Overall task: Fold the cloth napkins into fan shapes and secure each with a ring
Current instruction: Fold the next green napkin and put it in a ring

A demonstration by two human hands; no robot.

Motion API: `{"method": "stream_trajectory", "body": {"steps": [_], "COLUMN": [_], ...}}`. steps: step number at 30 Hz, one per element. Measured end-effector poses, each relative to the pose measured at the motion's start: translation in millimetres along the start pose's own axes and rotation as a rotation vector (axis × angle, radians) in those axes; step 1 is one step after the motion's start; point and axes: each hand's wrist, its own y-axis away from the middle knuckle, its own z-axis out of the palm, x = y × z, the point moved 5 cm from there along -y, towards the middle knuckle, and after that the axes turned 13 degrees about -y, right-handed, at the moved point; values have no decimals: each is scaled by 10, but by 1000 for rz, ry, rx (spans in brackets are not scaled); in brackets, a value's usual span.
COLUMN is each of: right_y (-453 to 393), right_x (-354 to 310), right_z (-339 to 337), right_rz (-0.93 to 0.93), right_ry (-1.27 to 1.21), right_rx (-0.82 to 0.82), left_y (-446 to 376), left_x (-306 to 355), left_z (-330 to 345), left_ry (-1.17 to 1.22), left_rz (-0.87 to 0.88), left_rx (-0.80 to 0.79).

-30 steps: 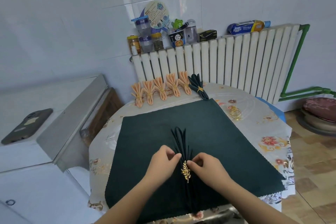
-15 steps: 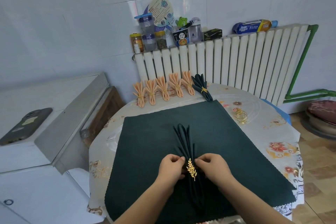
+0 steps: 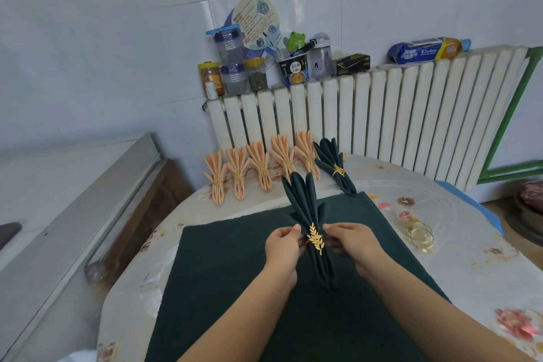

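A dark green pleated napkin [image 3: 304,203] with a gold leaf ring [image 3: 316,239] around its middle is lifted above a flat dark green cloth [image 3: 223,267]. My left hand [image 3: 283,248] pinches the napkin at the ring's left side. On the ring's right side my right hand [image 3: 351,244] pinches it too. The pleats fan out at the far end. Several finished peach fan napkins [image 3: 260,166] and one finished dark green fan [image 3: 335,167] stand in a row at the table's far edge.
Loose gold rings [image 3: 418,233] lie on the floral tablecloth [image 3: 470,250] to the right. A white radiator [image 3: 382,114] with jars and boxes on top stands behind the table. A steel counter [image 3: 73,214] runs along the left.
Both hands have raised the ringed green napkin off the flat cloth and moved it away from me; its fanned end now reaches the row of finished napkins.
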Motion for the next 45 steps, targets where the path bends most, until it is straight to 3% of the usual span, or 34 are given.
{"method": "stream_trajectory", "body": {"steps": [13,24,31,45], "right_y": [-1728,-2517,-2490,-1315], "right_x": [-188,-198,-215,-201], "right_z": [280,417,437,321], "right_rz": [2,-129,-117,-219], "right_ry": [-3,281,336,391], "right_rx": [102,213,216,143], "left_y": [-1870,-2769,-2720,-1417], "left_x": [392,507,484,474], "left_z": [475,677,666,293], "left_ry": [-98,-248,-240,-375], "left_rz": [-34,-42,-24,56], "left_rx": [81,142,104,21]}}
